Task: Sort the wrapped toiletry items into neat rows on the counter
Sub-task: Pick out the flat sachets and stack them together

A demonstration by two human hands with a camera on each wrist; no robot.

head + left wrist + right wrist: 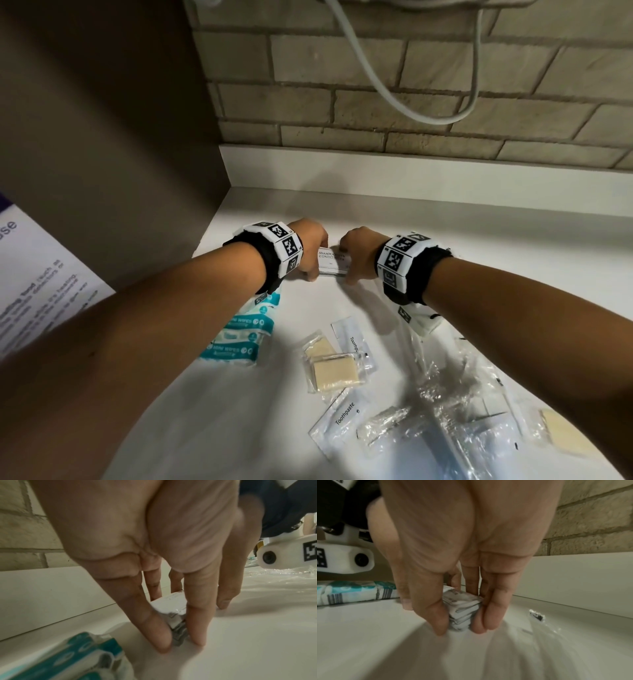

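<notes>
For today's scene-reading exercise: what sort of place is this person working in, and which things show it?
Probably a hotel or guest bathroom vanity. A white counter meets a brick-look tiled wall, and single-use toiletries cover it: toothpaste sachets, wrapped soap and wipes packs.

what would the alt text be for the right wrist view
The right hand, seen from the wrist, pinches one end of a stack of shampoo sachets standing on the white counter, thumb on one side and fingers on the other. Teal wipes packs lie to the left, below the other wrist's camera.
</notes>
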